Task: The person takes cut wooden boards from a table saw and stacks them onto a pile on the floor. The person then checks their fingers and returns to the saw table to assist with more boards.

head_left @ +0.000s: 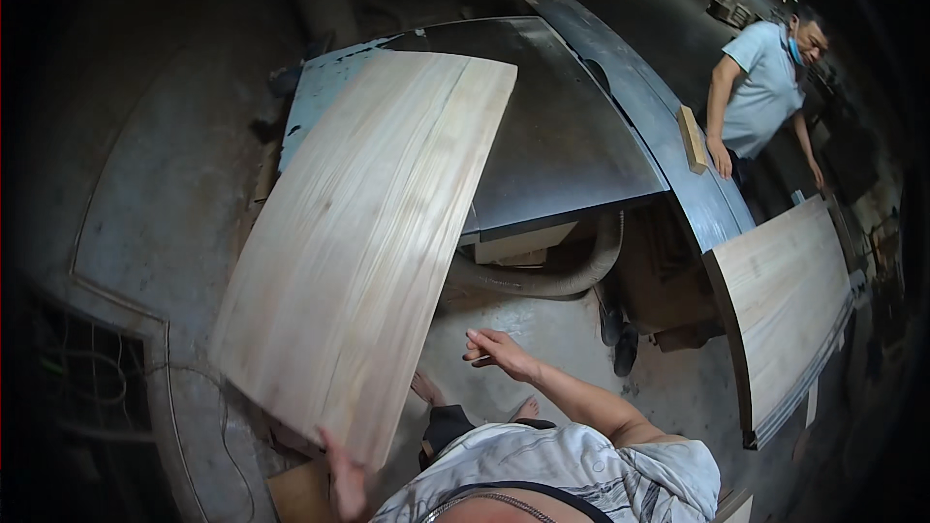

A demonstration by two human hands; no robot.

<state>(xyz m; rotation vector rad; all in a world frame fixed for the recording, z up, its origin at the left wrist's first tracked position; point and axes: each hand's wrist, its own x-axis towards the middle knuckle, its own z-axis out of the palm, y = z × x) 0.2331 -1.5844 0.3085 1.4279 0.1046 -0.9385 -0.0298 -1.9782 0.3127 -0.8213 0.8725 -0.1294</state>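
A long pale wooden panel lies slanted across the machine table, its near end reaching past the table toward me. My left hand, somewhat blurred, grips this near end at the edge, with part of the fingers hidden. Off to the right of the panel, my right hand hangs in the air above the floor. Its fingers are loosely bent and apart, with nothing in them.
A co-worker stands at the far right beside the metal rail, which bears a small wood block. Stacked panels stand at the right. A grey hose curves under the table. A cable trails on the left floor.
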